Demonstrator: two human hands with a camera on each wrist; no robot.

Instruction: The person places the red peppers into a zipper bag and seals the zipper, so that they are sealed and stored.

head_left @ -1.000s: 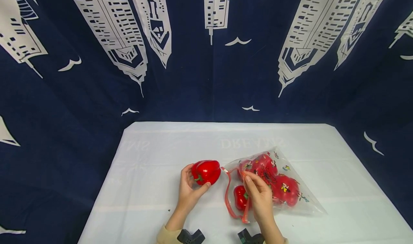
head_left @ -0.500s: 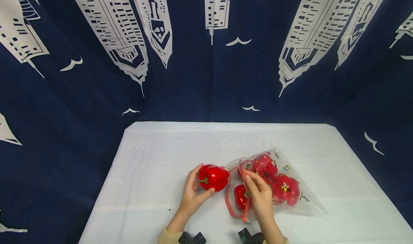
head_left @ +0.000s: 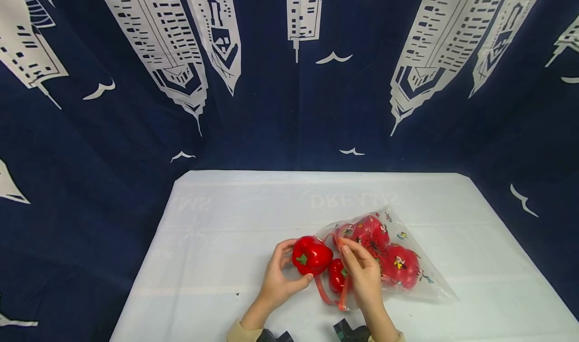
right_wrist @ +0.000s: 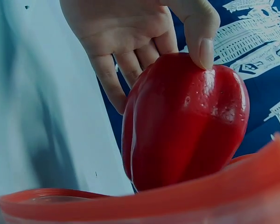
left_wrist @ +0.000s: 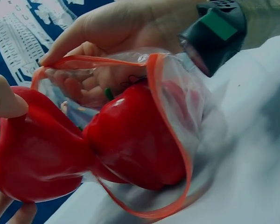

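My left hand [head_left: 281,277] grips a red bell pepper [head_left: 312,255] with a green stem, thumb on one side and fingers on the other. In the right wrist view that pepper [right_wrist: 186,121] stands at the mouth of a clear plastic bag with an orange rim [right_wrist: 168,203]. My right hand [head_left: 364,274] pinches the rim of this bag [head_left: 434,284] and keeps its mouth apart. Another red pepper [left_wrist: 140,140] lies just inside the mouth. Deeper in the bag, several red peppers [head_left: 400,267] show through the printed plastic.
A white cloth covers the table [head_left: 203,261]. Behind it hangs a dark blue curtain [head_left: 271,111] with white building prints. Dark wrist cameras [head_left: 350,330] sit near both sleeves.
My left hand has carried its pepper rightward and slightly toward me, up to the bag's mouth, turning it a little. The right hand and the bag have stayed nearly still.
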